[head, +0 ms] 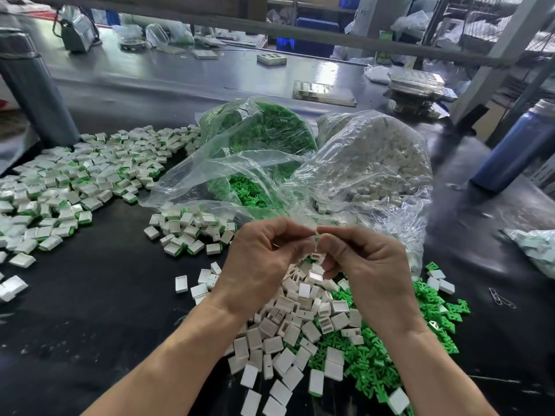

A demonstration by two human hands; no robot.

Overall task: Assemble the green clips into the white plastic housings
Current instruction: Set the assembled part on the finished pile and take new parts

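Note:
My left hand [264, 259] and my right hand [366, 259] meet fingertip to fingertip above the black table. Between the tips they pinch a small pale green clip [317, 235], mostly hidden by the fingers. Whether a housing is held with it I cannot tell. Below the hands lies a loose pile of white housings [288, 334]. A heap of loose green clips [372, 364] spreads to its right. Behind the hands, an open clear bag of green clips [261, 136] lies beside a clear bag of white housings [381, 157].
Assembled white-and-green pieces lie in a broad spread at the left [69, 181] and a smaller cluster [186, 229] ahead of my left hand. A grey post [33, 85] stands far left, a blue bottle [516, 145] at right. Paper clips [500, 297] lie right.

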